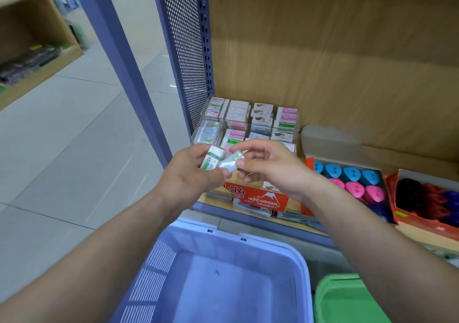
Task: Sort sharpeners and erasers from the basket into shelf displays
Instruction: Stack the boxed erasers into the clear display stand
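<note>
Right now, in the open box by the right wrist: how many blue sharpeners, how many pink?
Blue sharpeners: 4
Pink sharpeners: 3
Total: 7
The dark purple sharpeners at the front are partly hidden, so they are not counted.

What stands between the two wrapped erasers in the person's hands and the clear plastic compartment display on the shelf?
Nothing visible. The left hand grips a green-and-white wrapped eraser and the right hand pinches a shiny foil-wrapped eraser, both right in front of the clear plastic compartment display, with open air between.
</note>
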`<state>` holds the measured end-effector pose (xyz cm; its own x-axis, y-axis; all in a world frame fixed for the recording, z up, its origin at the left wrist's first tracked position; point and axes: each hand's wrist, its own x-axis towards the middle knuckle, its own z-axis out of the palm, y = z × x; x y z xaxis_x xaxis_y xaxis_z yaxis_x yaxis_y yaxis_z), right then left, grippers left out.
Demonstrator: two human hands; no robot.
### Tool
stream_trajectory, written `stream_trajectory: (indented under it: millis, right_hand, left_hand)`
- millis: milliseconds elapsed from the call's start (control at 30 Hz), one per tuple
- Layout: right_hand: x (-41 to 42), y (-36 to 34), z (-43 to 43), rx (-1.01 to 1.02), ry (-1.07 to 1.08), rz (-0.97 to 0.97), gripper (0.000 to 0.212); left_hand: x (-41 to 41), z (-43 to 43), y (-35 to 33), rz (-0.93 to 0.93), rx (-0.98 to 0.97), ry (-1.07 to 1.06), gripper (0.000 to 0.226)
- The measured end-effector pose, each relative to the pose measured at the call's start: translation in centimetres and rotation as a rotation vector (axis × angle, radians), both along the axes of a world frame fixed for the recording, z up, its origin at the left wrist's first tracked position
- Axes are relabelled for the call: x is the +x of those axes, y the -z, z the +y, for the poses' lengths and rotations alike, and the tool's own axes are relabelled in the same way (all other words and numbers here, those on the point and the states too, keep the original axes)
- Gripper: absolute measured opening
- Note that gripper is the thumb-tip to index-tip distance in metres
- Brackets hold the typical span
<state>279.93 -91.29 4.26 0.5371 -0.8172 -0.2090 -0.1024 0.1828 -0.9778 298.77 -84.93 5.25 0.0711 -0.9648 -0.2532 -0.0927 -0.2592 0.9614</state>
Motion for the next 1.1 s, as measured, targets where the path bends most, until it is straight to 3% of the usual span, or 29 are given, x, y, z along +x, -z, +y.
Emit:
stream_trajectory:
  millis: [300,467,633,800,967,1100]
  right_hand:
    - [-1.2,-0.6,1.0,0.025,0.056,0.004,0.028]
    - [-1.5,-0.6,0.8,-0.015,0.024,0.109,0.024]
    - [-2.0,1.5,0.4,-0.073,0.004,0.278,0.022]
    - [-3.0,4.0,-1.1,-0.066,0.145,0.381,0.023]
    - [0.2,6.1,-4.0,-0.113,0.226,0.421,0.015]
    - [4.7,7.7,-6.3,-0.202,0.177,0.460,0.017]
  left_hand:
    - [-0.1,0.2,-0.8,-0.047,-0.035,-0.033,0.035]
    - [-0.2,0.2,-0.7,-0.067,-0.022,-0.027,0.031]
    - [0.0,-0.2,0.4,-0.237,0.014,-0.022,0.024]
    - [1.8,-0.3,1.9,-0.453,0.041,0.005,0.024]
    - [4.3,0.4,2.8,-0.474,0.138,0.014,0.014]
    - [5.9,1.0,2.6,-0.458,0.189,-0.025,0.029]
